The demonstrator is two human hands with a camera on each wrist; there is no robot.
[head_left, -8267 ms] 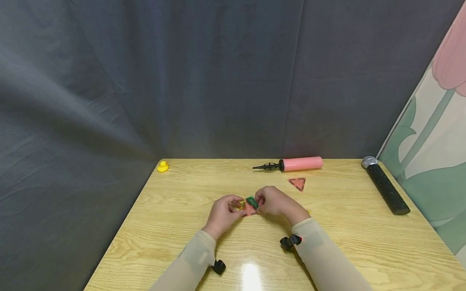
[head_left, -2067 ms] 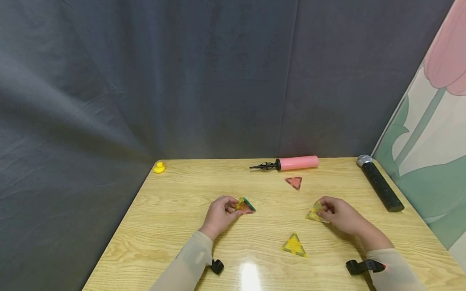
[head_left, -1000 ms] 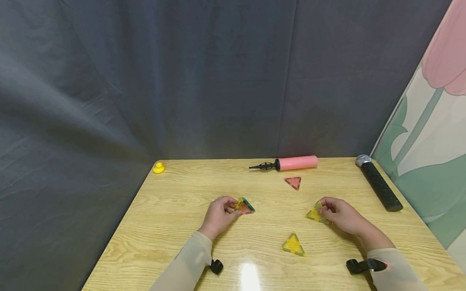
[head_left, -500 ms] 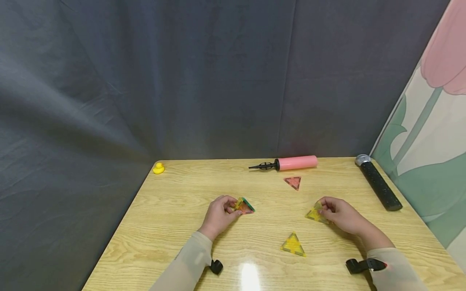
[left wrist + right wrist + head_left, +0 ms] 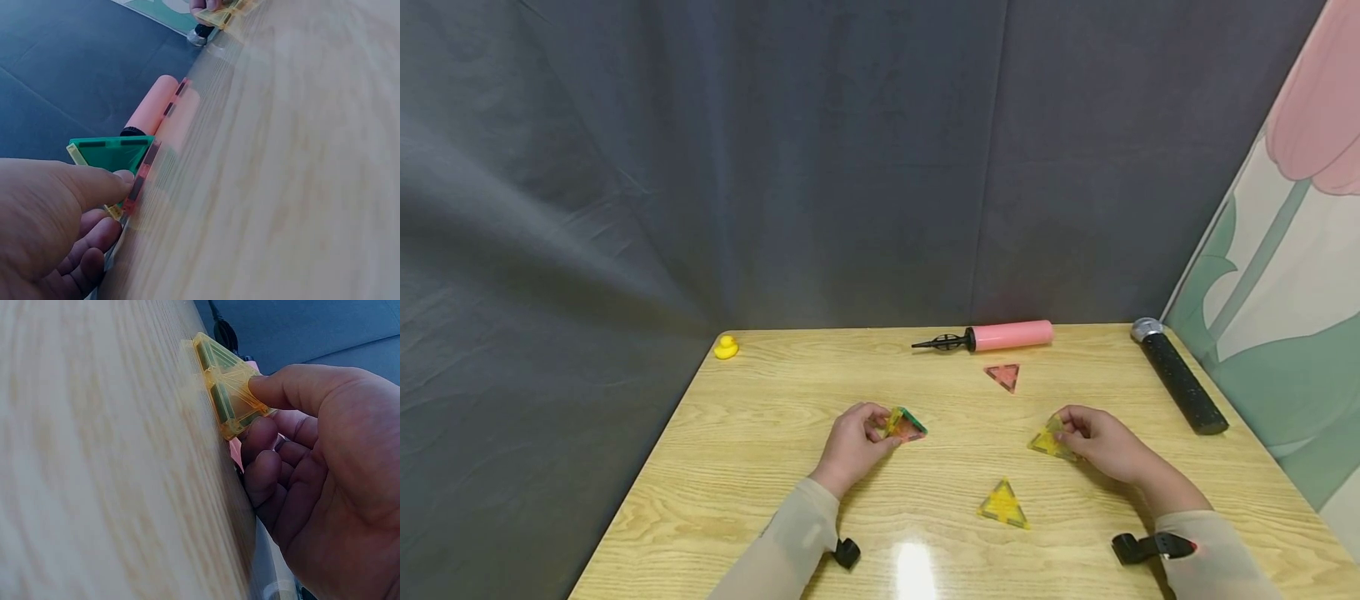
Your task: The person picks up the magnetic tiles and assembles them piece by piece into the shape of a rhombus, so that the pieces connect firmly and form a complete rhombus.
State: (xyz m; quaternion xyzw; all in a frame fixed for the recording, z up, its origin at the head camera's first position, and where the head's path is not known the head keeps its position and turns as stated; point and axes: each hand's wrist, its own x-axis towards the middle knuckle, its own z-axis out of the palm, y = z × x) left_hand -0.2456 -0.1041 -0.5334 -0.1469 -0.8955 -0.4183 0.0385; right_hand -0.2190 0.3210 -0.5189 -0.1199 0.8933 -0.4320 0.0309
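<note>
My left hand (image 5: 853,446) pinches a small structure of triangular magnetic tiles on the table. A red tile (image 5: 907,430) lies flat as its base, a yellow tile (image 5: 892,420) stands on the near-hand side, and a green tile (image 5: 111,145) stands on the far side. My thumb tip covers part of the green tile in the left wrist view. Well to the right, my right hand (image 5: 1101,440) pinches another yellow triangular tile (image 5: 219,384) between thumb and fingers, tilted, one edge right at the tabletop. One more yellow tile (image 5: 1003,505) lies flat between the hands, nearer me.
Behind the hands lies a loose red triangular tile (image 5: 1003,377). A pink balloon pump (image 5: 1011,336) rests near the back edge. A black microphone (image 5: 1183,383) lies at the right, and a yellow rubber duck (image 5: 726,347) sits at the back left corner.
Since the earliest frame, my right hand has left the green tile, moved right and taken hold of a yellow tile. Over the last second both hands have stayed nearly still.
</note>
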